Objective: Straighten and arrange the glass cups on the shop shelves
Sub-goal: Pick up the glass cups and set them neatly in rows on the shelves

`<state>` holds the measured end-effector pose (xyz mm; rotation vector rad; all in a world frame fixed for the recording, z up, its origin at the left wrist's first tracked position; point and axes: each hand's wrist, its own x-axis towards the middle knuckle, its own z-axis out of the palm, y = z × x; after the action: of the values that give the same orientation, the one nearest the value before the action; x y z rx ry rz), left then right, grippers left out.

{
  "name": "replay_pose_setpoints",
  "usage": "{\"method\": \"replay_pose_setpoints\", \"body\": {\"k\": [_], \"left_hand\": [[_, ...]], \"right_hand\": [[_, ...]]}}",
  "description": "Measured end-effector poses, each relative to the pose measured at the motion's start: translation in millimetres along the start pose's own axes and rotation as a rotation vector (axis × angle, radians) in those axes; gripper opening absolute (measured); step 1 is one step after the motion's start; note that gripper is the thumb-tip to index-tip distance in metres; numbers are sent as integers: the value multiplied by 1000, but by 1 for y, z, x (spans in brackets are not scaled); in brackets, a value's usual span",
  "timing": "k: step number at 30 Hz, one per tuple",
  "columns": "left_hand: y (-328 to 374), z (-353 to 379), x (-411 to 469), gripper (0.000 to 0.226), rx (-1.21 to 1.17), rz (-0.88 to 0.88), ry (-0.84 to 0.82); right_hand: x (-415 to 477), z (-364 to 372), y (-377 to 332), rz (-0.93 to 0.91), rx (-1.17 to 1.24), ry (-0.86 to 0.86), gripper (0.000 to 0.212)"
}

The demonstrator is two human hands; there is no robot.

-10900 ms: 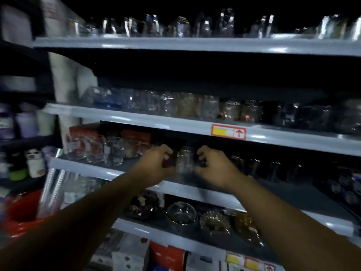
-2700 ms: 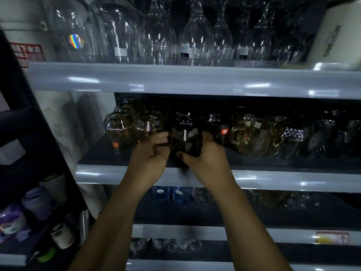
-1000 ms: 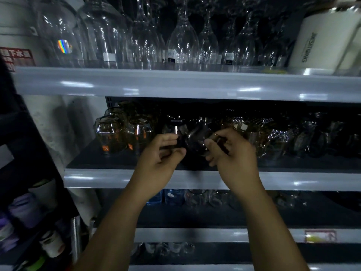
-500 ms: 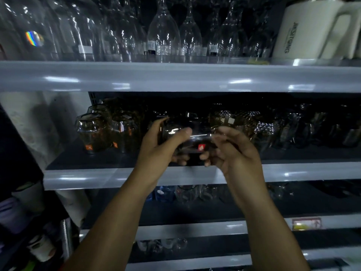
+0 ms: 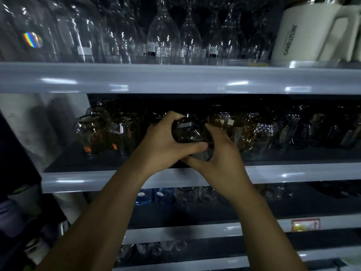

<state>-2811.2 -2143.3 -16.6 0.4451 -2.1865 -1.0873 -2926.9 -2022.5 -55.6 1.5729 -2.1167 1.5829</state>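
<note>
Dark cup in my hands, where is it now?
Head view, centre: dark cup held by left hand and right hand at the middle shelf, amber cups to its left.

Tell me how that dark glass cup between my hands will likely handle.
The dark glass cup looks rigid and probably fragile. Its glossy sides may be slippery; the left hand and right hand both gripping it seems wise.

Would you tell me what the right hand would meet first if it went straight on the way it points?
Probably the amber cup behind the dark cup the right hand grips, though depth is unclear.
</note>
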Motion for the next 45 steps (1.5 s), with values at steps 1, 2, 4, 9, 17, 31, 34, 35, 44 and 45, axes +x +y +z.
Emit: {"method": "replay_pose_setpoints", "body": {"k": [1,2,4,9,17,31,34,35,44,45], "left_hand": [[-4,-1,-1,53,-25,-6,3],[-9,-2,-3,53,-53,-30,15],[-20,-6,-9,55,-47,-94,108],[-47,-16,-25,25,154,-31,465],[-73,-8,-15,67,301,-28,465],[-85,-5,-9,56,343,-56,507],[-85,-4,-9,60,361,-60,520],[-84,-3,-9,61,366,-54,520],[-80,-2,-10,58,373,-37,503],[-79,-2,-10,56,378,-34,500]], "right_hand": [[0,2,0,4,22,27,75],[0,3,1,7,33,53,70],[0,7,1,17,33,111,58],[3,16,4,123,-55,199,61],[15,37,7,230,-216,210,73],[12,36,23,195,-293,225,66],[13,39,24,202,-365,254,65],[13,40,23,226,-364,256,64],[16,50,25,307,-630,235,60],[16,50,24,326,-647,232,61]]}}
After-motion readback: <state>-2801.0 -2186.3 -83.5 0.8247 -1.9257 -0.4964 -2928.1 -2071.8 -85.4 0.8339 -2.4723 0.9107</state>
